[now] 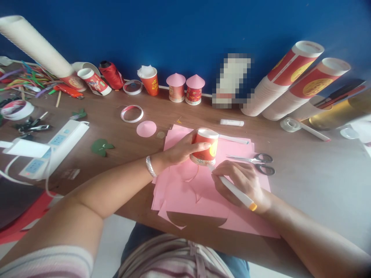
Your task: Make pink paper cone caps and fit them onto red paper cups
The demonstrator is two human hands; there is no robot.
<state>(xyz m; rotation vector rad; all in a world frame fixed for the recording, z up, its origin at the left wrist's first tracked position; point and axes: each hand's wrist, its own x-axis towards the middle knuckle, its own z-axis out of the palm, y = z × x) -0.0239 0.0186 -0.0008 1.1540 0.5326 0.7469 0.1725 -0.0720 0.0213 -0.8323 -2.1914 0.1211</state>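
Note:
My left hand (185, 148) is wrapped round a red paper cup (205, 148) with a yellow emblem, its thumb across the front. A coloured pattern runs along the cup's lower white band. In my right hand (239, 179) is a white marker (236, 191) with an orange end, its tip close to the cup's lower edge; whether it touches, I cannot tell. Under both hands lies a stack of pink paper (179, 193) with cut pieces. Black-handled scissors (262, 158) rest on its right side, and a white pen-like stick (234, 139) lies behind the cup.
At the back stand two cups with pink cone roofs (176, 88) and tall cup stacks (301, 77). A pink cone (146, 128), a tape roll (132, 114) and a glue stick (232, 122) lie nearer. A power strip (55, 148) with cables is at left.

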